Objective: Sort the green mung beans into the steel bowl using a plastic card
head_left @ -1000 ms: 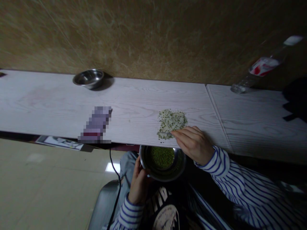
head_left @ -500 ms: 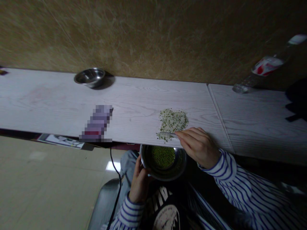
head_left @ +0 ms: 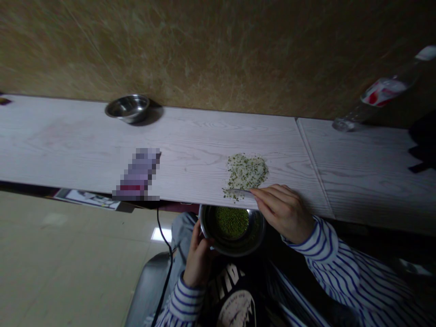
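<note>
My left hand [head_left: 199, 259] is closed on the left rim of a steel bowl [head_left: 257, 243], held just below the table's front edge. Green mung beans [head_left: 232, 221] lie in the bowl. In my right hand [head_left: 282, 209], thumb and fingers pinch a slim metal spoon [head_left: 238, 192], pointing left and low over the tabletop. Its tip is at the near edge of a spread pile of white rice grains mixed with green beans [head_left: 248, 170]. Whether anything lies on the spoon is too small to tell.
Further left on the pale wooden table [head_left: 190, 136], a second steel bowl [head_left: 127, 109] stands near the wall. A pixelated purple item [head_left: 139, 175] lies by the front edge. To the right stands a clear plastic bottle [head_left: 381, 93]. A black cable [head_left: 164, 236] hangs below the table.
Almost nothing differs. The spoon looks turned slightly, and my right hand has shifted a touch lower and to the right. My left hand and the bowl stay in place.
</note>
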Motion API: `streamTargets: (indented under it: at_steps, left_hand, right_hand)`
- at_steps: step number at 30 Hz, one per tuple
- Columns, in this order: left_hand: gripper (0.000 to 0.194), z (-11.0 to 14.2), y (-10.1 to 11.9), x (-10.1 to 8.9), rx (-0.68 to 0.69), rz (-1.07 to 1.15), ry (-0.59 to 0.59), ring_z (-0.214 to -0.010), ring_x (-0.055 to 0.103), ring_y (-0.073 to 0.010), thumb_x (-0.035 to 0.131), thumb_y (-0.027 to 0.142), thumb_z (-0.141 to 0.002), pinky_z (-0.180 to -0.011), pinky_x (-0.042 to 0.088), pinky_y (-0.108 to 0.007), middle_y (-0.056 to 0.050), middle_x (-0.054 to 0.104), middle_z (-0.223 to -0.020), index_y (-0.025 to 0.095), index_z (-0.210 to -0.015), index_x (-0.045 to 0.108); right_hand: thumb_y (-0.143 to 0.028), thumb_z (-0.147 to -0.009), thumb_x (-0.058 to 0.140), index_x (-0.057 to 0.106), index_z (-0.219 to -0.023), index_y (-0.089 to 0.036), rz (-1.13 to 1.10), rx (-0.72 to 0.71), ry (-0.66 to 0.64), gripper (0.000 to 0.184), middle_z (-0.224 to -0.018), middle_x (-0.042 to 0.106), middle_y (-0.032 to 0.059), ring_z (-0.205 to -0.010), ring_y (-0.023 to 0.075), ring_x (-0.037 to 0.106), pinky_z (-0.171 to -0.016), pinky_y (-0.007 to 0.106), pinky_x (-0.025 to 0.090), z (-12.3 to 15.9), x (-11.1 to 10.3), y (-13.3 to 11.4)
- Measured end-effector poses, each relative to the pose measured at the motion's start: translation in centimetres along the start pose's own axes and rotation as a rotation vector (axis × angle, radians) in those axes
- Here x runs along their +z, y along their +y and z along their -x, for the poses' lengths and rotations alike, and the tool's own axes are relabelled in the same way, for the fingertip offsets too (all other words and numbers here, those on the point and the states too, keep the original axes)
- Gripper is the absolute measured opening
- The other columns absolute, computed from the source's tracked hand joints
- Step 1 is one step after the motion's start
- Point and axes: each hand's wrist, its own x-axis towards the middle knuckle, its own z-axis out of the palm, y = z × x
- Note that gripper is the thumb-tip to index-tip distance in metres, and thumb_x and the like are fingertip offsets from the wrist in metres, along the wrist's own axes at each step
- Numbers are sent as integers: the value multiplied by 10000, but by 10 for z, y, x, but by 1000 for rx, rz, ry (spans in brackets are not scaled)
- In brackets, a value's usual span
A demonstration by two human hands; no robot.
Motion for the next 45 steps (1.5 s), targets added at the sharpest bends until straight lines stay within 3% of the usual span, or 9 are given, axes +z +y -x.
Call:
streamTargets:
  at_steps: [7, 14, 26, 33, 40, 45]
  left_hand:
    - [637, -1, -2, -1, -29, 36, -2, -1071, 631, -261, 708, 179, -655, -792, 579, -340, -60, 689, -1178, 252, -1275, 582]
    - [641, -1, -2, 0, -9, 41, -9, -1045, 643, -283, 731, 198, -655, -799, 580, -359, -92, 690, -1183, 255, -1281, 601]
    - [680, -6, -8, -7, -20, 4, -42, -910, 634, -251, 694, 180, -679, -651, 576, -325, -94, 652, -1203, 272, -1339, 562]
    - [628, -7, -9, -7, -23, 33, -50, -1049, 634, -278, 683, 164, -683, -757, 575, -335, -72, 655, -1251, 307, -1289, 599]
    - [613, -5, -7, -5, -31, 14, -48, -1093, 612, -311, 689, 181, -686, -752, 575, -360, -81, 657, -1234, 304, -1279, 600]
    - [634, -4, -6, -3, -38, 30, -56, -1070, 612, -291, 693, 179, -684, -770, 566, -343, -70, 662, -1233, 299, -1298, 589]
  right_hand:
    - [-83, -931, 558, 689, -1129, -131, -21, 5, 16, 242, -933, 775, 85, -818, 221, 692, -741, 376, 537, 4, 1, -3]
    - [-75, -930, 565, 685, -1102, -114, -31, 19, 39, 213, -933, 778, 91, -816, 215, 702, -758, 373, 558, 8, -2, -6]
    - [-47, -908, 593, 690, -1070, -104, -20, 27, 24, 197, -909, 775, 81, -794, 207, 695, -741, 370, 543, 17, -11, -4]
    - [-38, -903, 594, 682, -1078, -102, -27, 36, 30, 206, -911, 773, 86, -790, 201, 695, -740, 363, 553, 22, -13, -3]
    - [-47, -909, 592, 680, -1072, -113, -47, 38, 29, 197, -886, 772, 80, -763, 193, 692, -715, 353, 562, 23, -15, -4]
    - [-59, -921, 580, 680, -1074, -141, -62, 40, 35, 201, -887, 775, 72, -761, 191, 700, -716, 353, 571, 23, -15, -5]
